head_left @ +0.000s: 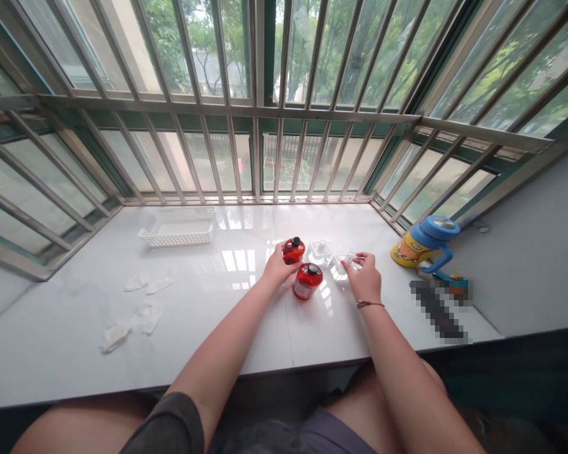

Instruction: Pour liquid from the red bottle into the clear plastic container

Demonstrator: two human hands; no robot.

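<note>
My left hand is curled around the rear red bottle, which has a black cap and stands upright on the white counter. Just in front of it stands a second red bottle, with a black cap and a pale label. To the right, my right hand has its fingertips pinched together over a small clear container. Something small and whitish shows at those fingertips, too small to name. Another small clear container, with white stuff in it, sits behind, between the bottles and my right hand.
A white perforated basket stands at the back left. Crumpled white tissues lie on the left of the counter. At the right are a blue and yellow mug and a blurred-out dark object. Metal window bars edge the back.
</note>
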